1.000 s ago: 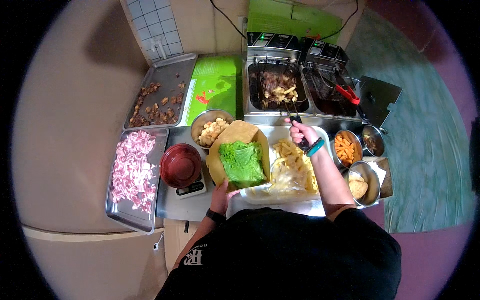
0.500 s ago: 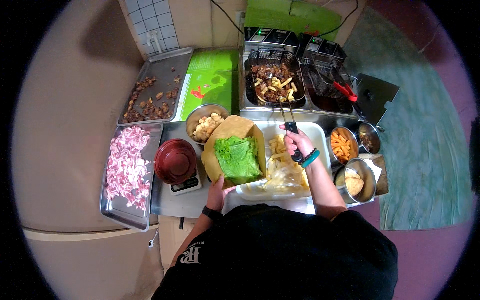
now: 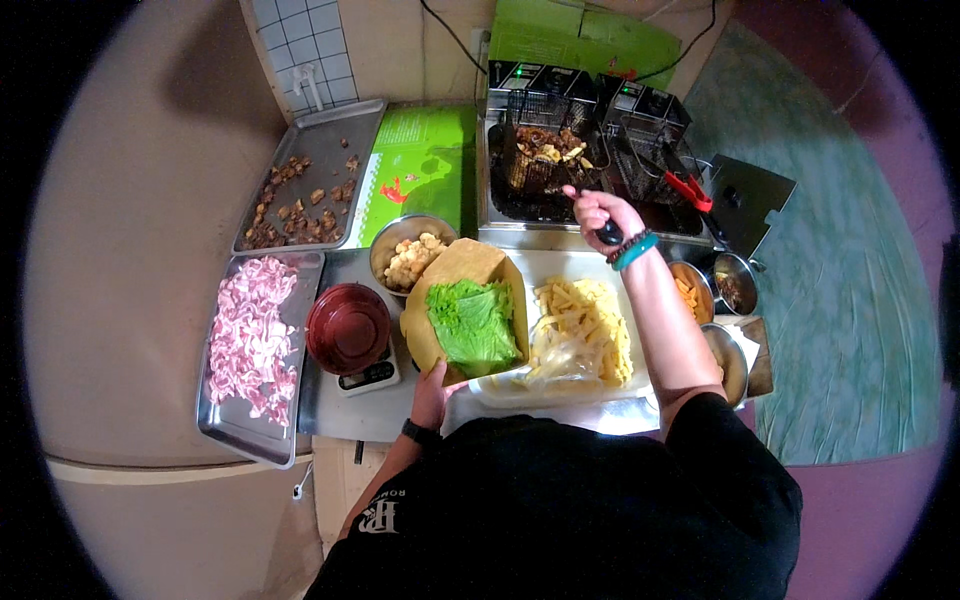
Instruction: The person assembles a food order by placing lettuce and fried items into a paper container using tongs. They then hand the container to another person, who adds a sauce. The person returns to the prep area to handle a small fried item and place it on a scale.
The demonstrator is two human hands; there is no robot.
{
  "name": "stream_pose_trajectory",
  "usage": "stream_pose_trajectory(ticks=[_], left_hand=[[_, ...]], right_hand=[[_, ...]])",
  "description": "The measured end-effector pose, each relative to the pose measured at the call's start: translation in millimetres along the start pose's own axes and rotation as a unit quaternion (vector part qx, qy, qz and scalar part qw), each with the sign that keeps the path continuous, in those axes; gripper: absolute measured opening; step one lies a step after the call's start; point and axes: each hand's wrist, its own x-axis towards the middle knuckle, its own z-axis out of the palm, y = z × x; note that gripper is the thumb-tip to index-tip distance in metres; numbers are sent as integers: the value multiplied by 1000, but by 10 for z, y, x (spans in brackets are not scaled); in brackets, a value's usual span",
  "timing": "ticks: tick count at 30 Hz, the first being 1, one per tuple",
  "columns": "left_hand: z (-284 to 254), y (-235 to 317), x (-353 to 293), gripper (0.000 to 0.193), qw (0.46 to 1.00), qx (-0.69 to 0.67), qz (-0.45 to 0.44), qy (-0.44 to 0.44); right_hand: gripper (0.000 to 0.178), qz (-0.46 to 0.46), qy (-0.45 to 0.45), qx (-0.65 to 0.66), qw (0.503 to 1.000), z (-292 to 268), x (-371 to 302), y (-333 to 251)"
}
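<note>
Box: brown paperboard (image 3: 475, 262), open-topped, flap at the far side; lined with green, frilled lettuce leaves (image 3: 475, 325); slightly turned, near edge in the left hand (image 3: 430, 398), thumb on the rim.

Fry basket: dark wire mesh (image 3: 530, 176), at the left fryer well (image 3: 515, 208); black handle (image 3: 609, 233) toward the wearer, in the right hand (image 3: 608, 210). Contents: browned pieces mixed with pale yellow sticks (image 3: 555, 152). Exact height above the well unclear.

Before us, meat (image 3: 255, 335) in near-left tray (image 3: 245, 428), bowl (image 3: 345, 322) on scale (image 3: 371, 382) to its right, lettuce (image 3: 475, 325) in our box (image 3: 465, 265) farther right, fries (image 3: 602, 308) in tub (image 3: 562, 400) right of that, basket (image 3: 528, 172) at fryer (image 3: 525, 237) behind the tub.
</note>
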Motion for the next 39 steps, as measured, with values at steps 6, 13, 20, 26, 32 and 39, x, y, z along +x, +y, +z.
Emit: stream_pose_trajectory(ticks=[6,13,20,26,32,39], left_hand=[[-38,-52,17,32,989,143,24,7],[9,-215,8,47,961,242,102,90],[76,-85,-6,39,992,-75,-25,100],[-36,-331,-39,32,988,149,10,35],[53,-326,-31,28,983,-125,-105,81],[169,54,-67,27,941,-265,-159,140]], right_hand=[[15,21,6,31,999,167,314,-233],[15,38,35,46,998,43,413,-178],[21,27,57,17,998,37,316,-202],[20,25,57,23,998,95,382,-214],[19,33,30,97,994,17,419,-150],[18,47,23,106,993,124,394,-256]])
